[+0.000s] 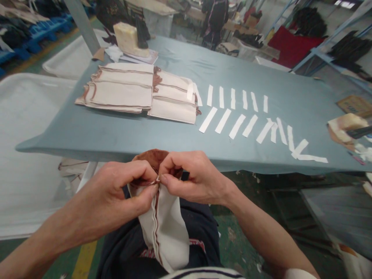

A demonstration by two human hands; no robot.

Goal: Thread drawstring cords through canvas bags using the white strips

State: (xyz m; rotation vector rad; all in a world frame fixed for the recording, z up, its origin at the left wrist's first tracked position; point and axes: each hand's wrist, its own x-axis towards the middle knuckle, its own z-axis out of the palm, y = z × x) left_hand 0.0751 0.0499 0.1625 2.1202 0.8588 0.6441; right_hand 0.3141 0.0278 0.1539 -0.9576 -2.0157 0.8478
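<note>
A cream sewn piece (173, 228) with brown edging and a brown inside hangs over my lap, just in front of the table edge. My left hand (128, 186) pinches its top rim beside the long brown-edged seam. Close against it, my right hand (192, 176) pinches the same rim, thumb and forefinger together at the seam. The two sets of fingertips nearly touch. Whatever small part lies between them is mostly covered by the fingers.
On the blue-covered table (130, 135) lie stacked cream pieces (122, 89) and rows of white strips (222, 121). A yellowish block (130, 38) stands at the back left, another block (348, 124) at the right. White tubs (31, 116) stand left. A person (215, 19) is in the background.
</note>
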